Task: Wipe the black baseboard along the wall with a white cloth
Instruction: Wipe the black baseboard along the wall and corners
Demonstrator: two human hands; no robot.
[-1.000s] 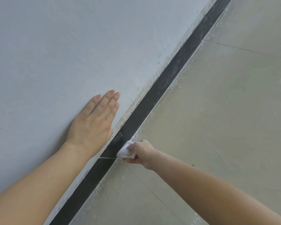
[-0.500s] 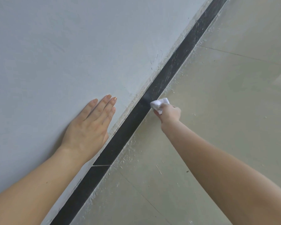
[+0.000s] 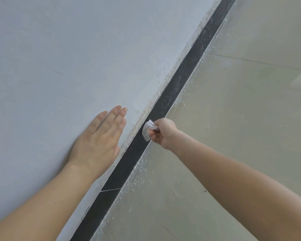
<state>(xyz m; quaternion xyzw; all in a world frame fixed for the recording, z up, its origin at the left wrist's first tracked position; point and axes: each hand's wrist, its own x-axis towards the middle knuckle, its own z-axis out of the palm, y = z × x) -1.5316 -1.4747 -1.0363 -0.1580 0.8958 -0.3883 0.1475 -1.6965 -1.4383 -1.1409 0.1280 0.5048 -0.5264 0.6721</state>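
The right hand (image 3: 163,132) is coming back toward the near end now. Half a second ago it was reaching farther up the black baseboard (image 3: 177,79), out past the fingertips of the left hand (image 3: 97,141), and a second ago it was down by the near joint (image 3: 111,189), so this is reading as back-and-forth scrubbing rather than one long pass. Its fingers (image 3: 154,132) are curling tight and pinching the white cloth (image 3: 147,130), which is bunching into a small wad and pressing against the face of the baseboard, roughly abreast of the left hand's fingers. The left hand is staying put, lying flat on the wall (image 3: 76,58) just above the baseboard's top edge. Its fingers are straight and close together, seemingly bracing the person's weight. For the task, the stretch between the near joint and the cloth is getting repeated coverage and is looking darker. The far run, up toward the far joint (image 3: 203,42), is still showing greyish streaks (image 3: 174,94) and is likely waiting its turn. Around the work, the pale floor (image 3: 241,119) is spreading off to the right, and white specks (image 3: 141,164) are clinging along the line where floor meets baseboard — the cloth could be dragging over those. The rough paint edge (image 3: 165,80) running along the top of the baseboard is looking crumbly too, another place where the wad may be snagging.
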